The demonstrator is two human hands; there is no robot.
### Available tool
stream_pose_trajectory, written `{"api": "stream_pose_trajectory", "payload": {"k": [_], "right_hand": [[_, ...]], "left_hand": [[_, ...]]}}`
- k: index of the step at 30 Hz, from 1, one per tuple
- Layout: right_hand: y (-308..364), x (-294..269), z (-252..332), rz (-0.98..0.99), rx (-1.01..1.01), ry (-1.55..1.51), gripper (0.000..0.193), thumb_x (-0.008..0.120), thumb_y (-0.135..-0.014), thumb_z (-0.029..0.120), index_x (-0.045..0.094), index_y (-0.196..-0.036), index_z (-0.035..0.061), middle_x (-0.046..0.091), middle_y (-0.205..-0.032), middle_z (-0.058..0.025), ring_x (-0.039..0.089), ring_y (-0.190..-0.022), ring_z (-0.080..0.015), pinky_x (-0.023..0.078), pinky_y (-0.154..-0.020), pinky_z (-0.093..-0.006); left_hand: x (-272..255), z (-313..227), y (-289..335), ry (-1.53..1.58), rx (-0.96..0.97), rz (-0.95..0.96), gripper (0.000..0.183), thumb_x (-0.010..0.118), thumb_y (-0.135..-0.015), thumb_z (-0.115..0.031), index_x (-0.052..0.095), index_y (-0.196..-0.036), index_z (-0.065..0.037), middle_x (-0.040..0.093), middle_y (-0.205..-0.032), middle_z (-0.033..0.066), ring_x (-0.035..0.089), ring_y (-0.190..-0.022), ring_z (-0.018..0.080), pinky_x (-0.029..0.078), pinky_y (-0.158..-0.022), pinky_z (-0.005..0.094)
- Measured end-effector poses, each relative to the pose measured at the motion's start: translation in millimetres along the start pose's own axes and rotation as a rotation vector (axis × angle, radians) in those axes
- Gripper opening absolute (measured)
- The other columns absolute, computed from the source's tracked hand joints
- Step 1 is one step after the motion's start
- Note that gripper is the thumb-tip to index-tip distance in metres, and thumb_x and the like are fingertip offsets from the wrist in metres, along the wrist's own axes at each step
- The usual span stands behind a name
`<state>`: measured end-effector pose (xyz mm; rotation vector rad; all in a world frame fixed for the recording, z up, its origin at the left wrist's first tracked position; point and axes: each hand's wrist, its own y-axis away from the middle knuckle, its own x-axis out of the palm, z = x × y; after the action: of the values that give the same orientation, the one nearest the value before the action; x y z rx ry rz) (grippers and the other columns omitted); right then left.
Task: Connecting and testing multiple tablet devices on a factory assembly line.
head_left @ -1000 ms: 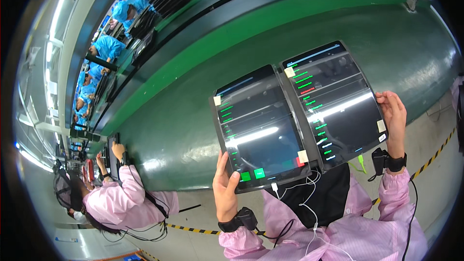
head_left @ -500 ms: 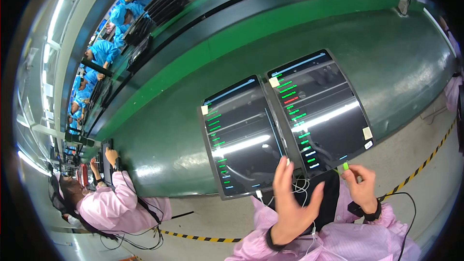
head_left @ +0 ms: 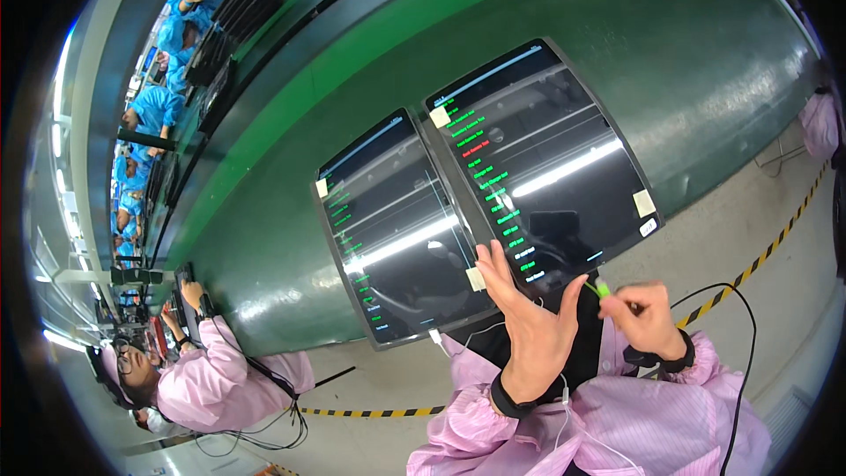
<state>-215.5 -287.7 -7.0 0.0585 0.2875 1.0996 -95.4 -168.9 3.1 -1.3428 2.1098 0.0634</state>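
Observation:
Two large black tablets lie side by side on the green bench, the left tablet (head_left: 401, 229) and the right tablet (head_left: 546, 167). Both screens show lists of mostly green text; the right one has one red line. My right hand (head_left: 641, 316) pinches a small bright green plug-like piece (head_left: 603, 288) by the right tablet's lower edge. Whether it touches the tablet, I cannot tell. My left hand (head_left: 533, 330) is open, fingers stretched over the tablets' lower corners, its thumb close to the green piece. A white cable plug (head_left: 435, 335) sits at the left tablet's lower edge.
The green bench (head_left: 687, 62) curves around the tablets. At left, a person in pink (head_left: 225, 379) handles a dark device. Beyond a dark rail, people in blue (head_left: 154, 110) work beside stacked dark panels (head_left: 242, 0). A black cable (head_left: 749, 335) loops past my right wrist.
The view has shifted, so the tablets appear farther left and higher. My left thumb has come nearer the green piece, still pinched in my right hand. The person in pink has lifted their head.

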Motion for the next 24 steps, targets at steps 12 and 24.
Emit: {"api": "stream_pose_trajectory", "payload": {"k": [12, 24], "right_hand": [[-4, 29, 3, -0.131, -0.563, 0.196, 0.009, 0.073, -0.076, 0.007, 0.068, -0.081, 0.0008, 0.063, -0.074, -0.011, 0.058, -0.061, -0.0221, 0.046, -0.055, -0.0305], [-30, 156, 41, 0.197, -0.531, 0.06, 0.023, 0.062, -0.088, 0.014, 0.045, -0.081, 0.0004, 0.055, -0.064, -0.0148, 0.059, -0.06, -0.0332, 0.046, -0.053, -0.0415]], "left_hand": [[-100, 19, 4, -0.024, -0.051, -0.467, 0.078, 0.068, -0.082, -0.003, 0.02, -0.144, 0.003, 0.037, -0.141, 0.0217, 0.036, -0.133, 0.033, 0.027, -0.113, 0.0457], [-139, 94, 29, 0.103, -0.239, -0.293, 0.111, 0.085, -0.061, 0.001, 0.014, -0.147, 0.001, 0.033, -0.146, 0.0226, 0.03, -0.138, 0.0287, 0.021, -0.113, 0.0377]]}}
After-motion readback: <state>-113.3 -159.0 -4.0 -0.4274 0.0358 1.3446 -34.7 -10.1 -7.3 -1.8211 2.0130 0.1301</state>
